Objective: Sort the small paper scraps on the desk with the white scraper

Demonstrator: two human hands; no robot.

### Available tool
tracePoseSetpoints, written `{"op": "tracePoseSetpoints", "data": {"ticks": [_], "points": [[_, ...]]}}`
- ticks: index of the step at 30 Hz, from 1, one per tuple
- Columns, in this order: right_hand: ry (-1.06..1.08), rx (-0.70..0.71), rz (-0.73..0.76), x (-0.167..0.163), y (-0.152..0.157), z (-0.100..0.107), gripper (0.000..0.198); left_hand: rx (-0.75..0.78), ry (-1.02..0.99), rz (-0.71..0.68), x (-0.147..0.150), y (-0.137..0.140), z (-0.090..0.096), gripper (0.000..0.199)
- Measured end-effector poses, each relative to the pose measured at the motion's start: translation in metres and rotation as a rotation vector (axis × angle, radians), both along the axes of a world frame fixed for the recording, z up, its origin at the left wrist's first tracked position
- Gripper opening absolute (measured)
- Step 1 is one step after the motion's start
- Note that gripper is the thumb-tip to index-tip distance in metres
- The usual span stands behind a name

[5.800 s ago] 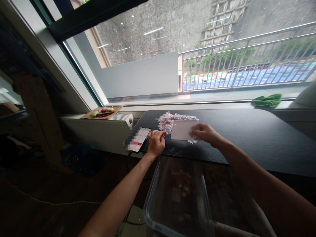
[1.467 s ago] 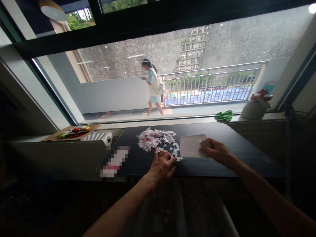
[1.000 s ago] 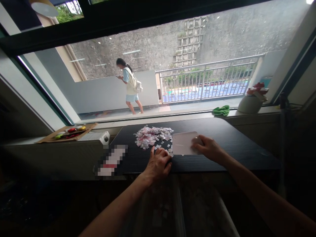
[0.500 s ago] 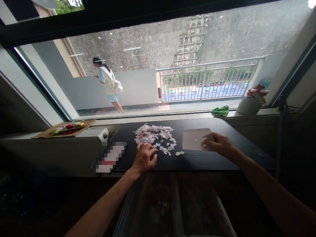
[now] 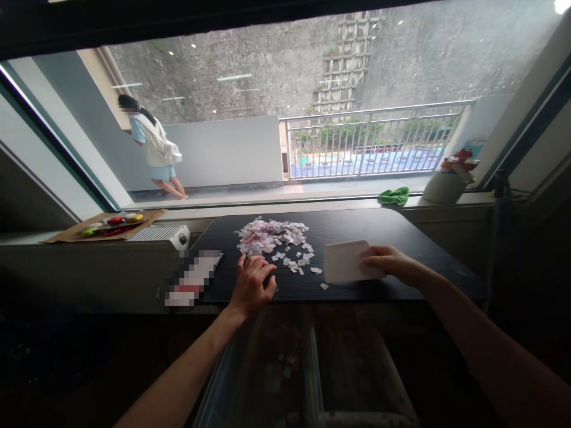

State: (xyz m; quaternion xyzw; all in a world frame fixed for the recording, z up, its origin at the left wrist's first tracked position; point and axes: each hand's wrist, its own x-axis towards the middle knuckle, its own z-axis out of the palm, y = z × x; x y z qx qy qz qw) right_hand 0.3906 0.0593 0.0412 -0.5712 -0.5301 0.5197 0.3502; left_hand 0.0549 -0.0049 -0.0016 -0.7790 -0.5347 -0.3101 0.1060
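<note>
Heap of paper scraps (image 5: pixel 266 236), which I take as landmark: white and pinkish pieces on the left half of the dark desk (image 5: pixel 352 226). In front of the heap and to its right I see loose scraps (image 5: pixel 292 264) strewn over the desk; a single scrap (image 5: pixel 324 286) lies farther out, nearer the camera.

Left hand (image 5: pixel 253 282): just in front of the heap, back upward, its grip loosely spread with bent fingers. From my remote view I cannot tell whether the fingertips touch paper. Right hand (image 5: pixel 386 261): well to the right of the heap, its grip pinching a pale flat panel (image 5: pixel 344 261) by the right end. The panel is between this hand and the loose scraps; I cannot tell whether its lower edge meets the desk.

Surroundings: left of the heap and nearer the camera, a phone (image 5: pixel 194 278), its screen pixelated; farther left, a cardboard sheet (image 5: pixel 66 234) bearing small coloured items (image 5: pixel 115 220). Behind the heap and to its right, a green cloth (image 5: pixel 394 196) lies beside a pale vessel (image 5: pixel 444 187). Below the heap, a clear bin (image 5: pixel 316 368) contains some paper pieces. Beyond the heap to the left, outside the window, a person (image 5: pixel 154 142) is in mid-stride.
</note>
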Motion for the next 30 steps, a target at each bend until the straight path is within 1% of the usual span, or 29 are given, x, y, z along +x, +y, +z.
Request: {"op": "tracePoseSetpoints", "data": {"ticks": [4, 6, 9, 13, 16, 19, 24, 30], "points": [[0.0, 0.038, -0.067, -0.014, 0.005, 0.005, 0.012, 0.001, 0.013, 0.002, 0.0, 0.0, -0.001, 0.02], [-0.023, 0.028, -0.081, -0.023, 0.01, 0.007, 0.012, 0.009, 0.015, 0.0, 0.0, 0.0, -0.001, 0.019], [-0.03, -0.017, -0.019, -0.027, 0.014, 0.006, 0.013, 0.02, 0.015, -0.004, -0.001, 0.001, -0.002, 0.019], [-0.026, -0.079, 0.082, -0.013, 0.014, 0.001, 0.017, 0.013, 0.011, -0.006, -0.001, 0.001, -0.002, 0.019], [-0.038, -0.08, 0.068, -0.001, 0.015, -0.003, 0.019, 0.001, 0.01, -0.008, -0.001, 0.001, -0.001, 0.019], [-0.065, -0.066, 0.039, 0.002, 0.016, -0.005, 0.019, -0.003, 0.011, -0.008, -0.001, 0.001, -0.001, 0.019], [-0.054, -0.087, 0.157, -0.004, 0.012, -0.005, 0.021, -0.004, 0.016, -0.006, -0.001, 0.0, 0.0, 0.02], [-0.059, -0.105, 0.208, 0.0, 0.001, 0.004, 0.026, 0.001, 0.017, -0.006, 0.0, 0.0, 0.0, 0.019]]}}
